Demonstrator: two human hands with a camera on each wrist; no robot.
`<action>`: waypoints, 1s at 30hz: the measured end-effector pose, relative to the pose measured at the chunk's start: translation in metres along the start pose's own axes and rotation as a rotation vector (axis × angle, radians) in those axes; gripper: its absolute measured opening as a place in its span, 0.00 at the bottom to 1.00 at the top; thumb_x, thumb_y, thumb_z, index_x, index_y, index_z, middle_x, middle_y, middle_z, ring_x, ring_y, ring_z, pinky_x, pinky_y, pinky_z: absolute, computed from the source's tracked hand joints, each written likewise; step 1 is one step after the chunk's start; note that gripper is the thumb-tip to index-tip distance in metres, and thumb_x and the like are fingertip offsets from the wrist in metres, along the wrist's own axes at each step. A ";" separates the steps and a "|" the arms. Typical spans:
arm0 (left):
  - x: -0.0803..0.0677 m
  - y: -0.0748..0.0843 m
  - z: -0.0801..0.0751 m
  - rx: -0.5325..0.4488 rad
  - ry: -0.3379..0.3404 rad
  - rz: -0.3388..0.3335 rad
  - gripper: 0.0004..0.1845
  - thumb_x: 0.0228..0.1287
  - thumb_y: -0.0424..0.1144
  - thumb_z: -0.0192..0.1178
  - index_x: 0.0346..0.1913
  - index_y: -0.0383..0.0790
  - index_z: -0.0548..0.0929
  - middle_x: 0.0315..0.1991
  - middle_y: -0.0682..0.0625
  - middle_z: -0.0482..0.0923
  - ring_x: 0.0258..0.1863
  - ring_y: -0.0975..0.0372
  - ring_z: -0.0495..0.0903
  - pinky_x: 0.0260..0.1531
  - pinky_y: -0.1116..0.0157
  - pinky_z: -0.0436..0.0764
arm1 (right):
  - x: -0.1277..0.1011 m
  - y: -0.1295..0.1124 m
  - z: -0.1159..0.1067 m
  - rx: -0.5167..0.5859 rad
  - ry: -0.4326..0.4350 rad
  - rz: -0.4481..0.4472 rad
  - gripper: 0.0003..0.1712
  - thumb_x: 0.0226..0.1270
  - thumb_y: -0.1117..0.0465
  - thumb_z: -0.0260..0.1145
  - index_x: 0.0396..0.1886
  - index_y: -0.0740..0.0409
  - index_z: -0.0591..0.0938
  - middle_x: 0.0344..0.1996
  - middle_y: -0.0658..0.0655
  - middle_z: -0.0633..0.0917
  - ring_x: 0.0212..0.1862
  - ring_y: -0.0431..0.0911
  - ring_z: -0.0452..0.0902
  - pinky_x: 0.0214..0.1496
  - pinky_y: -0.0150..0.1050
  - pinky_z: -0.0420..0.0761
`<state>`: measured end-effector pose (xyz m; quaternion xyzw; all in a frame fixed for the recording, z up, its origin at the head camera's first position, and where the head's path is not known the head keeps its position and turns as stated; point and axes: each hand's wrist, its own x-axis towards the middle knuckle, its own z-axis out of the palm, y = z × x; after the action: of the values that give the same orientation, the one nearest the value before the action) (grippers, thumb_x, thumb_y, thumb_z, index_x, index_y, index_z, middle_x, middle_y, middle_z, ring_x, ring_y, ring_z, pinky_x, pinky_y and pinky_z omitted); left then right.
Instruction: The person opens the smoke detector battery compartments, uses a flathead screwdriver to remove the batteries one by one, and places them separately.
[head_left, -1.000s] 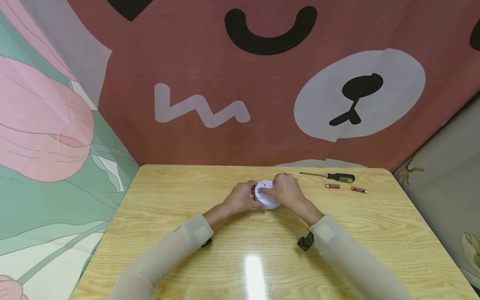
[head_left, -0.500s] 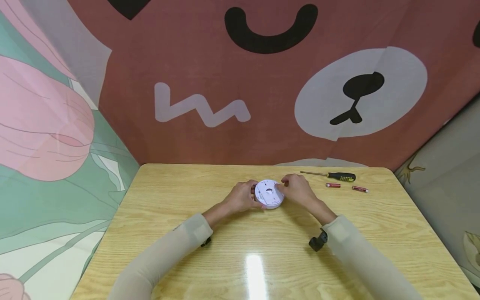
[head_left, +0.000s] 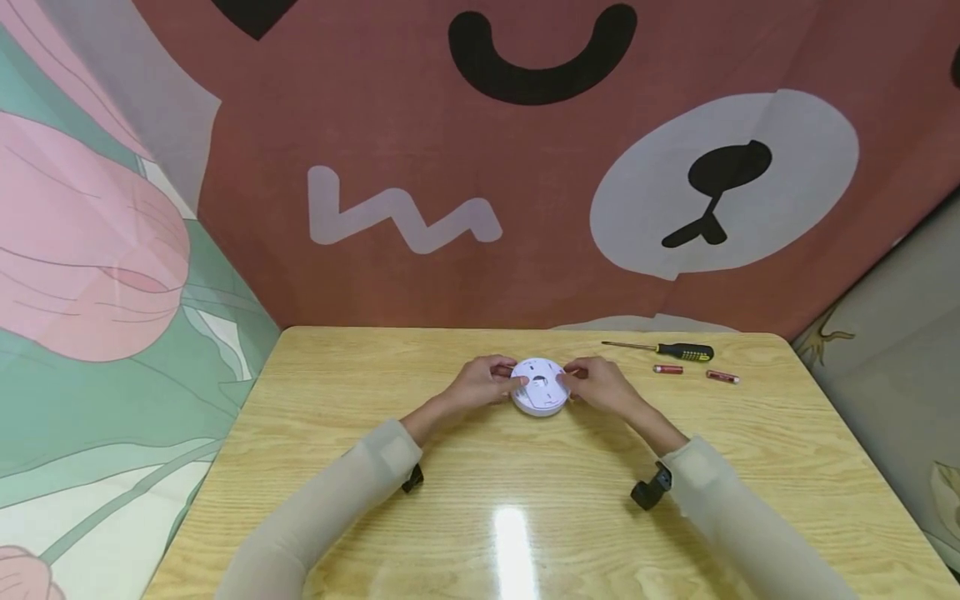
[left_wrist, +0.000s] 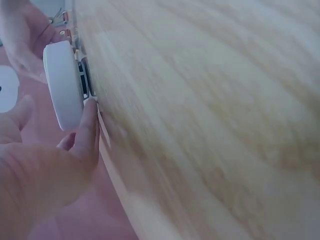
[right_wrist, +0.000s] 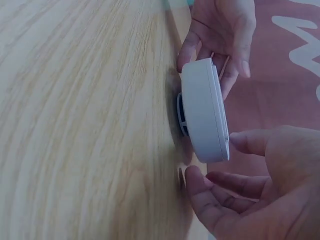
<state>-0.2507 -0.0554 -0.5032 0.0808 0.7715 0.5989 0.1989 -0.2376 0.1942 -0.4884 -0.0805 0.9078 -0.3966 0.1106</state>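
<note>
White plastic, round and flat: the smoke detector sits on the wooden table, closer to the far edge than to you. Your left hand cups the detector's left rim with curled fingertips on the edge, and your right hand does the same on the detector's right rim, thumb and fingers loosely bent against it. In the right wrist view the detector rests on a narrower dark base, so its rim overhangs the wood and your fingers reach under that lip. Right of the detector, well apart from it, lie a screwdriver near the far edge and two red batteries just on the near side of the screwdriver. Left of the detector and toward you the wood lies bare out to the table's rounded corners.
</note>
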 end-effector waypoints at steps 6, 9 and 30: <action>0.006 0.000 0.000 -0.190 -0.017 -0.080 0.23 0.74 0.33 0.66 0.67 0.28 0.79 0.57 0.37 0.83 0.48 0.56 0.87 0.47 0.59 0.89 | -0.002 0.006 -0.001 0.159 -0.039 0.034 0.27 0.81 0.57 0.64 0.68 0.73 0.77 0.46 0.66 0.88 0.41 0.50 0.88 0.43 0.43 0.90; 0.007 0.002 -0.001 -0.221 -0.021 -0.108 0.22 0.76 0.33 0.65 0.67 0.29 0.79 0.55 0.38 0.84 0.45 0.57 0.86 0.45 0.59 0.90 | -0.004 0.006 -0.002 0.245 -0.065 0.045 0.27 0.82 0.59 0.63 0.71 0.73 0.75 0.48 0.67 0.87 0.43 0.50 0.88 0.45 0.43 0.90; 0.011 0.007 0.005 -0.188 0.009 -0.158 0.18 0.74 0.31 0.66 0.64 0.36 0.84 0.44 0.45 0.84 0.33 0.61 0.84 0.32 0.62 0.90 | -0.008 0.005 0.006 0.477 -0.100 0.063 0.26 0.81 0.70 0.59 0.73 0.77 0.70 0.45 0.68 0.84 0.38 0.43 0.87 0.45 0.42 0.90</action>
<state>-0.2593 -0.0457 -0.5000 -0.0019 0.7169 0.6513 0.2488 -0.2287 0.1952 -0.4953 -0.0434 0.7838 -0.5917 0.1835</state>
